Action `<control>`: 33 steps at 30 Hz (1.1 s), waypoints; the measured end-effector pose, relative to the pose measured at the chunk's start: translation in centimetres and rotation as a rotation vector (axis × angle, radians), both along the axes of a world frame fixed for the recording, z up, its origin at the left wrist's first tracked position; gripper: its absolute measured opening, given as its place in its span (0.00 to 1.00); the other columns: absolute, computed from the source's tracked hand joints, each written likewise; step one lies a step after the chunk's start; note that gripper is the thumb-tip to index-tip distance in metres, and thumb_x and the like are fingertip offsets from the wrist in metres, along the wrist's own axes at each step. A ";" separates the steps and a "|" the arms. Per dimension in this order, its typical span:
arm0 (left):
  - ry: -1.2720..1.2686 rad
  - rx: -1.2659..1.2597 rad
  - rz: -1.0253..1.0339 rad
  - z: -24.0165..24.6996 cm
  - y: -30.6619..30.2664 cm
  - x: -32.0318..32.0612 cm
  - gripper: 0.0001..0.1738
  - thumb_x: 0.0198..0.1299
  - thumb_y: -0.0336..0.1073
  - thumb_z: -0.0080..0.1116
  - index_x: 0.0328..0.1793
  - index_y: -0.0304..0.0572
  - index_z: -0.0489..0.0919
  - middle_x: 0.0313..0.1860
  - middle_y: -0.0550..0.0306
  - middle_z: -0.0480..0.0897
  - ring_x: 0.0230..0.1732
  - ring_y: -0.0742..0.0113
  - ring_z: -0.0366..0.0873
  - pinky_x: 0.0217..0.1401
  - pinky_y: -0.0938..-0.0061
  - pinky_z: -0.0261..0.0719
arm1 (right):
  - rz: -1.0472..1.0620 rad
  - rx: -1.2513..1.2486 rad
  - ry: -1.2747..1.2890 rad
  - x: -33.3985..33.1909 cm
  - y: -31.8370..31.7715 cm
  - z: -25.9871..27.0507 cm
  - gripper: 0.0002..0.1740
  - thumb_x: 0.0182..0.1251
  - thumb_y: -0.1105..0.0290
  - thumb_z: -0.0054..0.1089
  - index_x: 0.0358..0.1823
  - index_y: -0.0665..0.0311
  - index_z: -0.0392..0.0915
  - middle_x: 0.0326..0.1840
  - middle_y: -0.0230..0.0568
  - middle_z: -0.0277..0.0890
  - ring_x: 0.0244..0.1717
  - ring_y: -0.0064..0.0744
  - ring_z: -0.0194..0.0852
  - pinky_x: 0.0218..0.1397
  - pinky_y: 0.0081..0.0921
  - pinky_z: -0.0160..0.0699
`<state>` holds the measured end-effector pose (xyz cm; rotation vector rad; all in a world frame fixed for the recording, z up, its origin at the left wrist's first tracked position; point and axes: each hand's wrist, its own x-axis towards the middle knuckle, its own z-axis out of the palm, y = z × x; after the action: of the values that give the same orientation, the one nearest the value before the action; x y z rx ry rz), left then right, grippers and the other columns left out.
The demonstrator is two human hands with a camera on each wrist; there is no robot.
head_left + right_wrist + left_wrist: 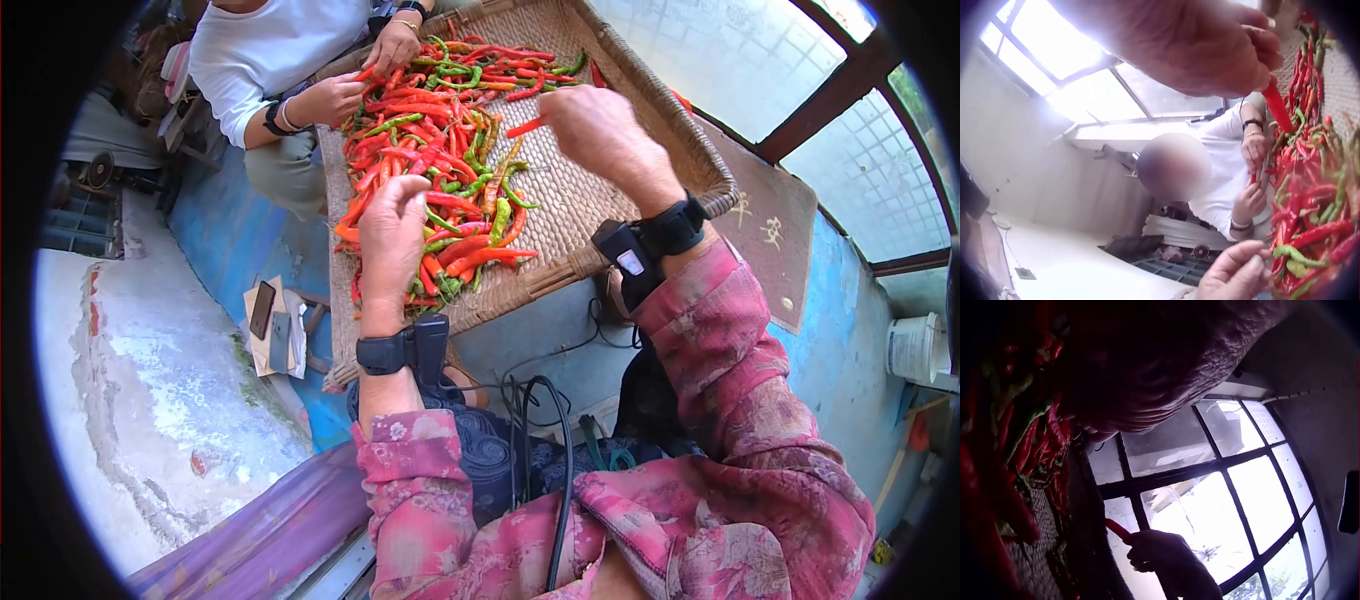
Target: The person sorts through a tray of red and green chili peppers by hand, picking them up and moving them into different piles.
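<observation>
Nearest us, our left hand point(392, 235) lies on the chilli pile point(440, 130); we cannot tell its grip. Beyond, our right hand point(598, 130) pinches a red chilli point(525, 127) above the woven basket point(580, 200). Another person's hands point(330, 98) touch the far end.

the left hand point(392, 235) lies over the chillies point(445, 150), its fingertips hidden among them; whether it grips one cannot be told. the right hand point(598, 128) hides one end of the red chilli point(524, 127) it pinches. the woven tray point(580, 210) is cut off by the top edge; the left wrist view is dark.
</observation>
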<state>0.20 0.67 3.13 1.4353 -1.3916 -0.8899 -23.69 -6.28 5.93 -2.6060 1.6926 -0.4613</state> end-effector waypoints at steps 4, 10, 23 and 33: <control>-0.883 -0.366 -0.068 -2.2 0.0 -0.1 0.10 0.52 0.23 0.53 0.39 0.43 0.79 0.35 0.52 0.75 0.40 0.50 0.75 0.42 0.61 0.76 | -0.189 -0.081 0.140 -2.9 -0.5 0.1 0.05 0.54 0.73 0.57 0.31 0.64 0.81 0.38 0.49 0.79 0.45 0.47 0.77 0.46 0.40 0.77; -1.086 -0.250 -0.126 -2.7 -0.5 -0.6 0.07 0.51 0.24 0.55 0.36 0.41 0.78 0.36 0.49 0.71 0.43 0.51 0.73 0.45 0.60 0.72 | -0.014 -0.014 -0.150 -1.9 0.2 0.2 0.10 0.59 0.65 0.55 0.36 0.64 0.77 0.34 0.48 0.78 0.41 0.47 0.77 0.43 0.43 0.75; 0.600 -0.070 -0.129 0.4 0.5 -1.5 0.07 0.64 0.30 0.51 0.46 0.41 0.70 0.40 0.60 0.76 0.37 0.75 0.75 0.44 0.78 0.76 | 0.431 0.188 -0.409 6.2 3.3 -0.6 0.13 0.57 0.63 0.59 0.37 0.65 0.76 0.32 0.50 0.76 0.36 0.50 0.77 0.39 0.43 0.75; 0.405 0.038 -0.039 0.9 1.0 -0.6 0.08 0.64 0.33 0.52 0.47 0.41 0.72 0.36 0.62 0.77 0.33 0.80 0.74 0.39 0.82 0.75 | -0.003 0.138 -0.030 2.4 -1.2 -0.7 0.08 0.54 0.70 0.53 0.31 0.65 0.79 0.31 0.50 0.79 0.37 0.48 0.79 0.39 0.43 0.77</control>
<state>-0.41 1.69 3.99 1.1761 -1.1045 -1.1640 -21.34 -7.43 5.20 -2.4883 1.6557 -0.3667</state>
